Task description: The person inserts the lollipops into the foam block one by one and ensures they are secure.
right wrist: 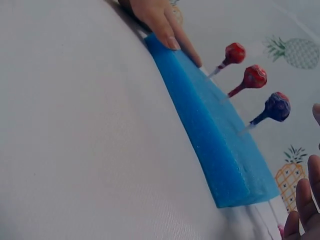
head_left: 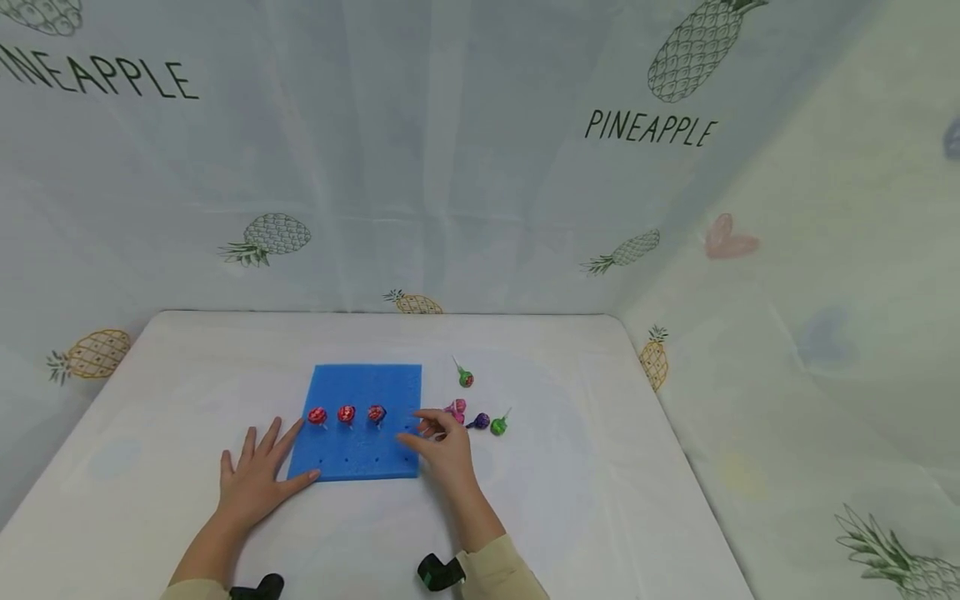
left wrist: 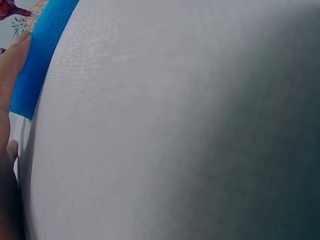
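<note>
Three lollipops (head_left: pixel 346 414) in one blue board (head_left: pixel 367 385) — two hands (head_left: pixel 255 486) at its edges

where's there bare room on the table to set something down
The white table is bare beyond the blue board, left of the left hand, and right of the loose lollipops. Beside the board's right edge, the right hand and those lollipops crowd the table.
</note>
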The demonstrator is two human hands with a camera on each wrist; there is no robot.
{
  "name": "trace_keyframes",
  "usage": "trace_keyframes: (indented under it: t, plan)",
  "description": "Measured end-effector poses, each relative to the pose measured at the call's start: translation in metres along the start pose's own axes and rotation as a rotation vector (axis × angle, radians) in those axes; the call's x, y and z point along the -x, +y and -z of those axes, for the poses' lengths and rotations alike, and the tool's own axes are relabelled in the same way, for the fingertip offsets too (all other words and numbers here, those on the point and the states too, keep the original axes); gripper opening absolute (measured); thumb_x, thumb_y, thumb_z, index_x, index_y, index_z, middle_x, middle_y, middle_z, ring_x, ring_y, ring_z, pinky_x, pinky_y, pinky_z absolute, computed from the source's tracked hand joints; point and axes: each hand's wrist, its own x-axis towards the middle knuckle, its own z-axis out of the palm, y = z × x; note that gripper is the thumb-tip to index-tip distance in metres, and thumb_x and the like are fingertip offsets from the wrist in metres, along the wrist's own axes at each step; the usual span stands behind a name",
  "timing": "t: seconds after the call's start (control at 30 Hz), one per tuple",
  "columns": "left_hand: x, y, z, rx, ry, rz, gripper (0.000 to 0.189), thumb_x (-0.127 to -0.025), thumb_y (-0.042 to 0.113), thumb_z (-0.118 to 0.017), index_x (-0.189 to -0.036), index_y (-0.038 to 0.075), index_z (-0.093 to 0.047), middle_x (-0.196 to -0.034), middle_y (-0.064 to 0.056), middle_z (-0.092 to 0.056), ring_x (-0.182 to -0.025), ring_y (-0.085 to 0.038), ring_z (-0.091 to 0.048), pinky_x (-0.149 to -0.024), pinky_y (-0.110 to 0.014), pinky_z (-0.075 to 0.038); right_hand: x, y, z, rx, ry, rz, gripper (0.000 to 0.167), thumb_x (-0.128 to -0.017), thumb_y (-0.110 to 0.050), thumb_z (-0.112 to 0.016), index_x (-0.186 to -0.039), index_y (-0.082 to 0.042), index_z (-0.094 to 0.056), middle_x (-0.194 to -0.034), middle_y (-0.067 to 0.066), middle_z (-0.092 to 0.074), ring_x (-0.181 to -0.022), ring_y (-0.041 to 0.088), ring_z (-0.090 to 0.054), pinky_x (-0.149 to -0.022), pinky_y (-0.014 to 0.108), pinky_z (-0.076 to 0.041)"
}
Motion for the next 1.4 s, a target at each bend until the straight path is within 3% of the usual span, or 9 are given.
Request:
trace_keyframes:
  t: [0.17, 0.4, 0.63, 0.97, 1.4]
  plan:
    - [-0.002, -0.001, -0.001, 0.001, -0.017, 0.002, 0.100, -0.078, 0.066, -0.066, -0.154, 0.016, -0.024, -0.153, -0.032, -0.017, -0.138, -0.059, 0.003, -0.099, -0.076, 0.015, 0.004, 0.003, 0.012, -0.049, 0.058, -0.025, 0.034, -0.077, -0.008, -0.083, -0.106, 0.004, -0.070, -0.081, 0.006, -0.062, -0.076, 0.013, -0.054, -0.063, 0.019, -0.045]
    - [-0.001, -0.005, 0.003, -0.005, -0.038, 0.012, 0.101, -0.078, 0.067, -0.065, -0.154, 0.016, -0.023, -0.154, -0.031, -0.016, -0.137, -0.059, 0.004, -0.098, -0.076, 0.016, 0.018, -0.008, 0.028, -0.063, 0.156, -0.074, 0.032, -0.075, 0.002, -0.080, -0.101, 0.014, -0.067, -0.073, 0.004, -0.058, -0.068, 0.013, -0.050, -0.057, 0.017, -0.042]
    - [-0.001, -0.006, 0.004, 0.011, -0.037, 0.004, 0.101, -0.079, 0.066, -0.065, -0.155, 0.016, -0.021, -0.154, -0.031, -0.015, -0.137, -0.060, 0.006, -0.097, -0.076, 0.017, 0.005, 0.033, 0.043, -0.023, 0.242, -0.074, 0.029, -0.074, -0.004, -0.083, -0.100, 0.004, -0.072, -0.072, 0.001, -0.058, -0.064, 0.009, -0.049, -0.053, 0.017, -0.040]
    - [-0.001, -0.006, 0.003, 0.005, -0.036, 0.009, 0.101, -0.079, 0.065, -0.066, -0.155, 0.016, -0.021, -0.154, -0.032, -0.015, -0.137, -0.060, 0.005, -0.097, -0.076, 0.017, 0.000, 0.040, 0.057, 0.042, 0.390, -0.114, 0.027, -0.072, -0.005, -0.085, -0.095, 0.002, -0.072, -0.069, 0.000, -0.056, -0.062, 0.009, -0.047, -0.050, 0.016, -0.038]
    - [-0.002, -0.003, 0.001, 0.011, -0.025, 0.007, 0.100, -0.078, 0.065, -0.067, -0.154, 0.016, -0.023, -0.154, -0.032, -0.016, -0.137, -0.059, 0.005, -0.098, -0.076, 0.017, -0.011, 0.040, 0.072, 0.094, 0.437, -0.113, 0.029, -0.070, -0.003, -0.085, -0.095, 0.000, -0.072, -0.067, 0.002, -0.056, -0.063, 0.013, -0.047, -0.053, 0.022, -0.039]
